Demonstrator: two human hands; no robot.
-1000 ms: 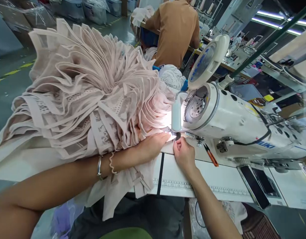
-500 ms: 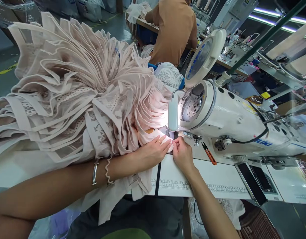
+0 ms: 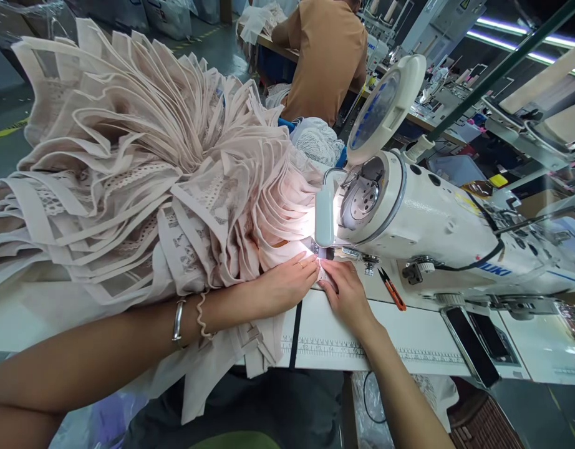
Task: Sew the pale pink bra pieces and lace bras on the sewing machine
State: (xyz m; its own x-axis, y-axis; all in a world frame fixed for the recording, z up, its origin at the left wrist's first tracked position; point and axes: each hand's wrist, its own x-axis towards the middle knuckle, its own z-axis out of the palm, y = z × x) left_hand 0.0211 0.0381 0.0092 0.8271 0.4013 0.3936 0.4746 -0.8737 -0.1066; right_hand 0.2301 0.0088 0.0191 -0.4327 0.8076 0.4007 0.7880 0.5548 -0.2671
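A pale pink piece of fabric [image 3: 287,252] lies under the lit needle area of a white sewing machine [image 3: 437,218]. My left hand [image 3: 290,284] rests on it with fingers stretched out close together, fingertips just in front of the presser foot [image 3: 317,248]. On the right, my right hand [image 3: 347,292] holds the fabric's near edge between thumb and fingers, close beside the left fingertips. The needle itself is hidden behind the lamp [image 3: 324,215]. A large heap of layered pink lace-trimmed pieces [image 3: 142,149] spreads to the left, partly behind my left forearm.
Orange-handled thread snips [image 3: 392,290] lie right of my right hand. A phone [image 3: 469,346] sits at the table's front edge, near a printed ruler strip [image 3: 409,355]. A round magnifier [image 3: 385,109] stands above the machine head. Ahead, a person in a brown top [image 3: 327,59] sits facing away.
My right hand has turned flatter, its fingers reaching forward toward the presser foot and its thumb moving apart from them. The left hand has barely shifted, and the fabric edge is drawn in between the hands.
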